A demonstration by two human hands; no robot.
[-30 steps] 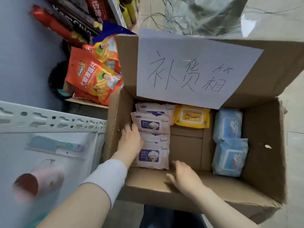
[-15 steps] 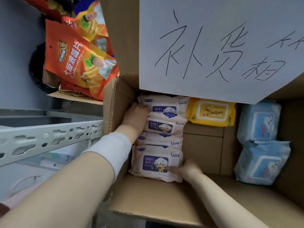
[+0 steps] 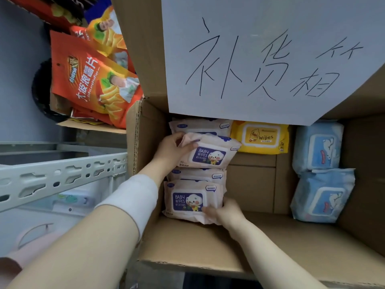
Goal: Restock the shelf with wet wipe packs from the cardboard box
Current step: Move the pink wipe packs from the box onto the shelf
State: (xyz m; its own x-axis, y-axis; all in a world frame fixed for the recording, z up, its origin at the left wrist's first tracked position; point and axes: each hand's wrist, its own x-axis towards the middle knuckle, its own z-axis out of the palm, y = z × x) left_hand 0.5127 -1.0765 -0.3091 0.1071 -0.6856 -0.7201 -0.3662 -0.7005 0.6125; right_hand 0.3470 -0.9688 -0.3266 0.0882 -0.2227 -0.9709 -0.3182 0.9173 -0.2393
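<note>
Cardboard, plain and matte, makes the box [image 3: 187, 243]; its near flap lies folded flat toward the person. A white paper sign [image 3: 260, 59] with black handwriting covers the far flap. Soft, crinkly pink packs [image 3: 198, 176] lie stacked along the box wall at 9 o'clock. A yellow pack [image 3: 261, 138] sits at 12 and two puffy blue packs [image 3: 316, 147] at 3, with bare box floor open between them.

The left hand [image 3: 173, 149] has its fingers curled over the left end of the upper pack [image 3: 210, 154], which is tipped up off the stack. The right hand [image 3: 226, 211] grips the lower right corner of the bottom pack [image 3: 187, 202], fingers clamped on its crimped edge. Half a second ago the upper pack lay flat under the left hand; now it is raised, and the right hand keeps its corner.

Outside the box at 9 o'clock runs the shelf [image 3: 62, 178], grey perforated metal. Glossy orange snack bags [image 3: 89, 84] lean at 10.
</note>
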